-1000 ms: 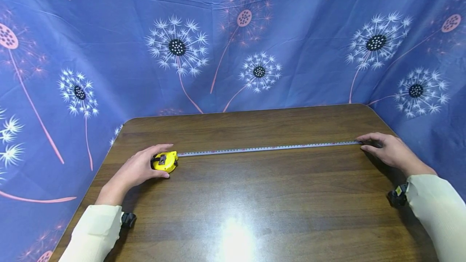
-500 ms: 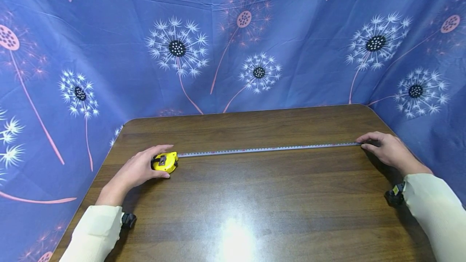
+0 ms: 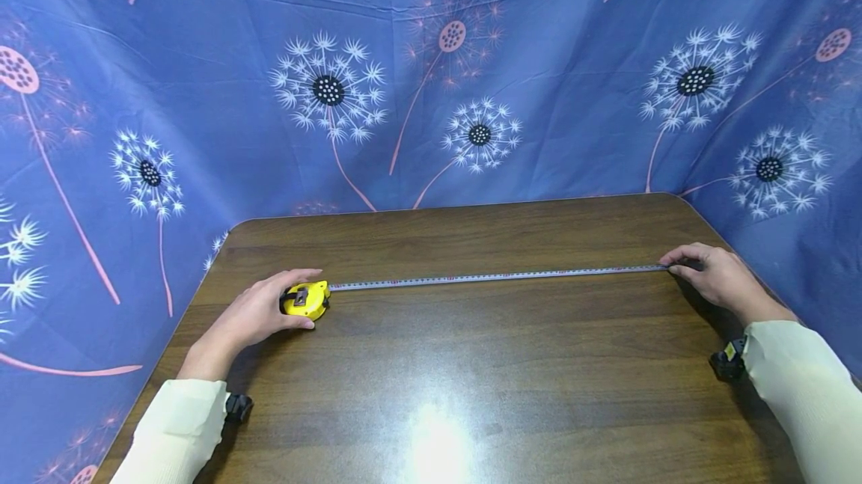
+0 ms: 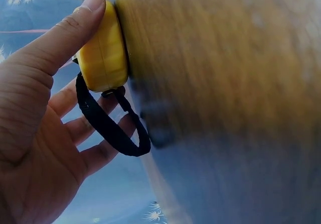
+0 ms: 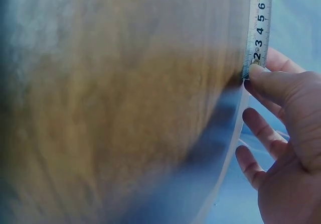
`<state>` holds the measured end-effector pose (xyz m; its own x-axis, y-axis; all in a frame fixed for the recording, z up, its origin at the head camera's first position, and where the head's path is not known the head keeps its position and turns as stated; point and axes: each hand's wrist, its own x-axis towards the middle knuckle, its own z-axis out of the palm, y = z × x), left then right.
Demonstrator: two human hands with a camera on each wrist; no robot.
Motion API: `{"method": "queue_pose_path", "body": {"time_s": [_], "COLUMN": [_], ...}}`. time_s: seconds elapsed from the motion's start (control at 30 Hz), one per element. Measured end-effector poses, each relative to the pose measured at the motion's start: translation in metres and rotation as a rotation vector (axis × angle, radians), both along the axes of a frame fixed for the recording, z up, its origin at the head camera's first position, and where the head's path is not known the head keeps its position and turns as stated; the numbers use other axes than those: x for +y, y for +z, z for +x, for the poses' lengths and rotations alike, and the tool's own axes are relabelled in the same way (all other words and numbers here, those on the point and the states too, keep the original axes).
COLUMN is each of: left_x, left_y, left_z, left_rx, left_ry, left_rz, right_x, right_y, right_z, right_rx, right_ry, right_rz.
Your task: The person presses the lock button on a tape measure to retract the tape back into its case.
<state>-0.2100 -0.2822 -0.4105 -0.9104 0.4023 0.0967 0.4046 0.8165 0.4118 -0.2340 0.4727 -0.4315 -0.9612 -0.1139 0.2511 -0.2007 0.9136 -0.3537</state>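
Note:
A yellow tape measure [image 3: 306, 300] lies on the left part of the wooden table, its blade [image 3: 485, 277] drawn out in a nearly straight line to the right. My left hand [image 3: 266, 304] grips the case between thumb and fingers. In the left wrist view, a black strap [image 4: 113, 128] loops from the yellow case [image 4: 104, 58] below the thumb. At the far end of the blade, my right hand [image 3: 720, 278] pinches the tip. The right wrist view shows the thumb on the numbered blade [image 5: 258, 28] near its low numbers, with other fingers spread below.
The brown wooden table [image 3: 471, 364] has rounded back corners. A blue cloth with dandelion prints [image 3: 539, 80] hangs behind it and along both sides. Light glares off the table front. Each wrist wears a small black camera, one being the left one [image 3: 239, 408].
My right hand's wrist and forearm have shifted slightly to the left, with its fingertips still at the blade's end. The left hand and the case stay in place.

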Motion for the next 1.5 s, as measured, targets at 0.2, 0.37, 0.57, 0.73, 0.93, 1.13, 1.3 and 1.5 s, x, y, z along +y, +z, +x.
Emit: {"method": "queue_pose_path", "body": {"time_s": [0.2,0.37,0.57,0.73,0.93,1.13,1.3,1.5], "left_x": [0.0,0.001,0.001,0.001,-0.001,0.0,-0.001,-0.002], "left_y": [0.001,0.002,0.003,0.003,0.002,0.007,0.014,0.022], "left_z": [0.0,0.001,0.001,0.001,0.001,0.001,0.003,0.004], "left_rx": [-0.013,-0.027,-0.013,-0.016,0.004,0.016,0.025,0.019], "left_ry": [-0.017,-0.019,-0.033,-0.041,-0.083,-0.086,-0.073,-0.067], "left_rz": [0.023,0.023,0.019,0.013,0.031,0.034,0.021,0.014], "right_x": [0.0,0.0,0.001,0.002,0.003,0.004,0.004,0.003], "right_y": [0.0,0.001,0.0,0.0,0.001,0.01,0.022,0.035], "right_z": [0.0,0.0,-0.001,-0.001,-0.002,0.0,0.001,0.002], "right_rx": [0.0,-0.008,0.016,0.047,0.077,0.059,0.02,0.047], "right_ry": [0.003,0.003,0.014,0.029,0.033,0.024,0.019,0.033], "right_rz": [0.007,0.007,0.011,0.025,0.022,-0.007,-0.035,-0.015]}}
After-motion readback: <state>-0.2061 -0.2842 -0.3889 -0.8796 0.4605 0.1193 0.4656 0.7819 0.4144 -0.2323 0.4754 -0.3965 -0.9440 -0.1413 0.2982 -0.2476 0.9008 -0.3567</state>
